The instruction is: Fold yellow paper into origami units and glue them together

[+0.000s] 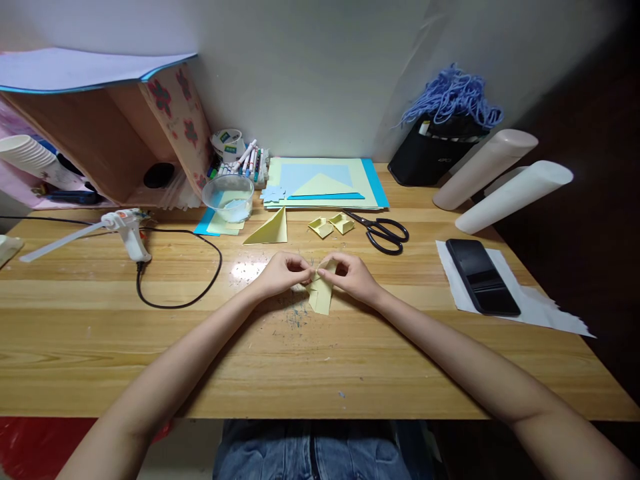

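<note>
Fingers (327,272) partly hiding the folded yellow paper (321,297).

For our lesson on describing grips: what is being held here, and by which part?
A pale yellow paper strip, pinched near its upper end between the left and right hands' fingers.

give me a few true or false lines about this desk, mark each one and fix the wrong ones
1. The left hand and right hand both hold pale yellow paper. True.
2. The glue gun is in the right hand. False: the glue gun is on the table.
3. The phone rests on white paper. True.
4. Red yarn tops the black container. False: the yarn is blue.
5. The scissors are under the phone. False: the scissors lie uncovered.
</note>
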